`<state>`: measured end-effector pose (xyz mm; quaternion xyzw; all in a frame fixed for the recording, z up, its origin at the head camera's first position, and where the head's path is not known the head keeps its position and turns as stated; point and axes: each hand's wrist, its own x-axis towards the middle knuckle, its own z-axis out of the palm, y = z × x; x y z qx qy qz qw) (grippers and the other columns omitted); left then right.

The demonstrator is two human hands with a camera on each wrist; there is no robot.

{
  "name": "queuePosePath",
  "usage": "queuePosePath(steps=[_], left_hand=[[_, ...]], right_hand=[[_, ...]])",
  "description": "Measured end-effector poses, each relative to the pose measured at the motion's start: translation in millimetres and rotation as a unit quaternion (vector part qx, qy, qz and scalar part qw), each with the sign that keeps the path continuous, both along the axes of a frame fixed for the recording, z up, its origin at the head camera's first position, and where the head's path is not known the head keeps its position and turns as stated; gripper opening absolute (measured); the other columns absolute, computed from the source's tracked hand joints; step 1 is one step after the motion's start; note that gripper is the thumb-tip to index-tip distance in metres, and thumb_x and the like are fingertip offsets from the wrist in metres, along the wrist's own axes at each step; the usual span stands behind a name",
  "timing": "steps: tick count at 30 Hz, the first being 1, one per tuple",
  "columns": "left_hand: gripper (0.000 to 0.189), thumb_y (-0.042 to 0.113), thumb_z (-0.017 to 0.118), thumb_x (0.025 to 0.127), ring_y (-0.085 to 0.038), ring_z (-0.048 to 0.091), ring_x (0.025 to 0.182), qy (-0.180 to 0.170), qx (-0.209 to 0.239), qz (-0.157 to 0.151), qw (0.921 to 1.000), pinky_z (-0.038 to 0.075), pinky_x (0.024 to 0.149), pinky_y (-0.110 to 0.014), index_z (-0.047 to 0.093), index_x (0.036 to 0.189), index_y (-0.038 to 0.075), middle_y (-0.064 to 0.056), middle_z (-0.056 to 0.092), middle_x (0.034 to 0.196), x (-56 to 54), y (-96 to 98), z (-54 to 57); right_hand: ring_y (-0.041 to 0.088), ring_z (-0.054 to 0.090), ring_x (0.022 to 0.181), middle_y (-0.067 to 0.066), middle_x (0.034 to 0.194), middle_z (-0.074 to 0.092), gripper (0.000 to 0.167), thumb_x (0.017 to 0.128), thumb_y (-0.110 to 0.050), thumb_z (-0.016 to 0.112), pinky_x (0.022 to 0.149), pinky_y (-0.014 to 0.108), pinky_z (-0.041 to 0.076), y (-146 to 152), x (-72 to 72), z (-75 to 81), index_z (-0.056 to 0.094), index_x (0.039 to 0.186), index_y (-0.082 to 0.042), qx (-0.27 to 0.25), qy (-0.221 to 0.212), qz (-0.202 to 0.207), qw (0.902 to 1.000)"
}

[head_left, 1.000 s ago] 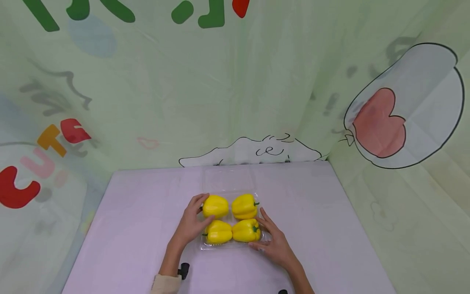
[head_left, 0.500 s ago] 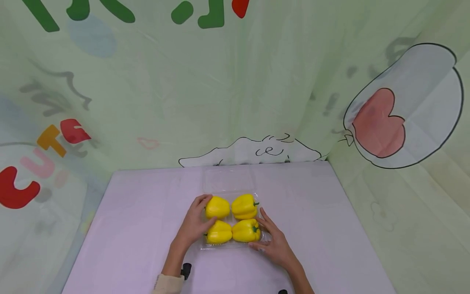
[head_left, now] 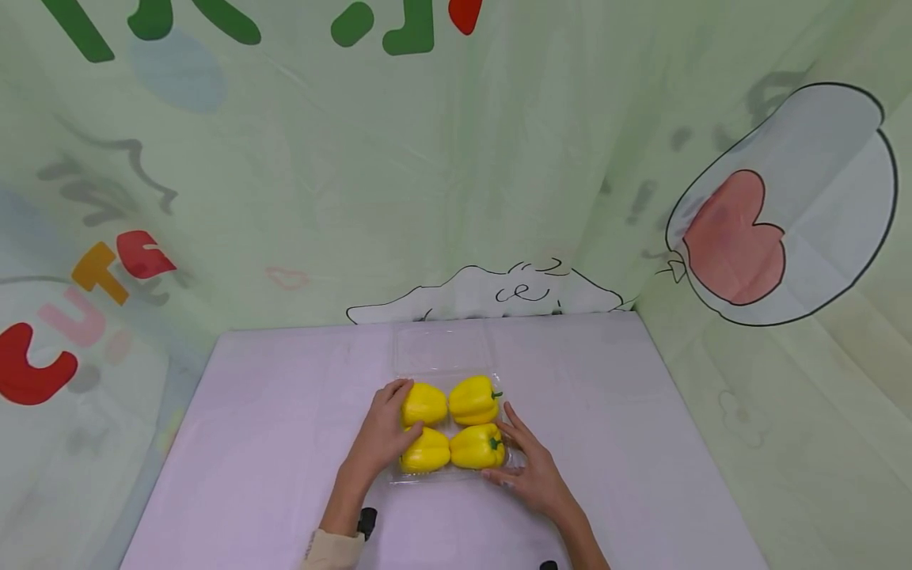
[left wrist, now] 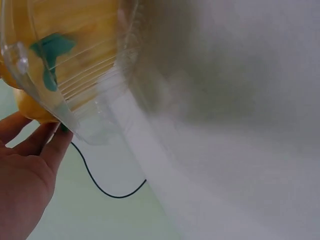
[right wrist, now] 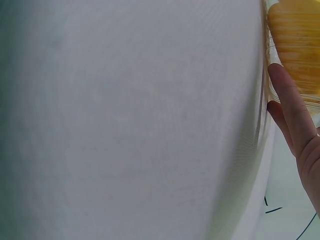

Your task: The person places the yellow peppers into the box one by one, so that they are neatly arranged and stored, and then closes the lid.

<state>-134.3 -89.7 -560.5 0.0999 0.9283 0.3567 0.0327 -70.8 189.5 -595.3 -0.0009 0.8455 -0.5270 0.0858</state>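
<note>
Yellow bell peppers lie in two rows inside a clear plastic box (head_left: 413, 479) in the head view. My left hand (head_left: 381, 427) grips the back-left bell pepper (head_left: 424, 404) from its left end, fingers behind and thumb in front. Its stem end is mostly covered by the hand. The front-left bell pepper (head_left: 426, 451) sits just under the thumb; its green stem shows through the box wall in the left wrist view. My right hand (head_left: 534, 475) rests against the box's right side with fingers spread and fairly straight, beside the front-right bell pepper (head_left: 477, 447).
The box's clear lid (head_left: 443, 348) is folded back flat behind it. A back-right bell pepper (head_left: 473, 400) lies with its stem to the right. Pale cloth covers the table (head_left: 591, 396), and a printed curtain (head_left: 427, 174) hangs behind and at both sides.
My left hand has moved slightly right, bringing the back-left bell pepper inward toward the back-right one. The right hand has stayed in place.
</note>
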Motion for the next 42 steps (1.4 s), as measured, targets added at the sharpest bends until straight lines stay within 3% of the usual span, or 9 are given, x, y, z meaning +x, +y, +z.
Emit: queuePosePath(steps=[14, 23, 33, 42], left_hand=[[0.070, 0.020, 0.073, 0.089, -0.035, 0.046, 0.139, -0.010, -0.027, -0.004, 0.9996, 0.053, 0.116, -0.051, 0.052, 0.153, -0.001, -0.017, 0.050, 0.156, -4.2, 7.3, 7.6], [0.065, 0.027, 0.071, 0.099, -0.031, 0.047, 0.141, -0.031, -0.056, -0.027, 0.9976, 0.051, 0.120, -0.050, 0.051, 0.156, 0.005, -0.012, 0.047, 0.158, -4.5, 1.7, 15.1], [0.058, 0.025, 0.073, 0.099, -0.033, 0.053, 0.143, -0.004, -0.093, -0.045, 0.9946, 0.048, 0.122, -0.050, 0.058, 0.150, 0.002, -0.013, 0.054, 0.159, -4.4, -6.1, 23.5], [0.057, 0.023, 0.077, 0.097, -0.034, 0.056, 0.142, 0.007, -0.092, -0.049, 0.9946, 0.049, 0.122, -0.049, 0.060, 0.147, -0.001, -0.015, 0.057, 0.157, -5.1, -7.0, 24.5]], right_hand=[[0.036, 0.055, 0.145, -0.004, 0.179, 0.023, 0.087, 0.075, -0.022, 0.097, 0.098, 0.030, 0.064, -0.4, -0.6, 0.2, 0.057, 0.153, -0.022, 0.011, -0.001, -0.001, 0.9999], [0.037, 0.056, 0.144, -0.005, 0.179, 0.022, 0.087, 0.075, -0.021, 0.097, 0.095, 0.028, 0.065, -0.1, -0.4, -1.1, 0.057, 0.153, -0.022, 0.001, -0.004, -0.004, 1.0000], [0.037, 0.056, 0.145, -0.007, 0.179, 0.022, 0.088, 0.075, -0.023, 0.097, 0.095, 0.028, 0.065, 0.6, -0.6, -2.0, 0.057, 0.153, -0.024, -0.002, -0.003, -0.002, 1.0000], [0.038, 0.056, 0.144, -0.006, 0.179, 0.022, 0.088, 0.075, -0.024, 0.097, 0.094, 0.029, 0.065, 0.6, 0.2, -1.3, 0.057, 0.153, -0.023, -0.009, -0.003, -0.001, 1.0000]])
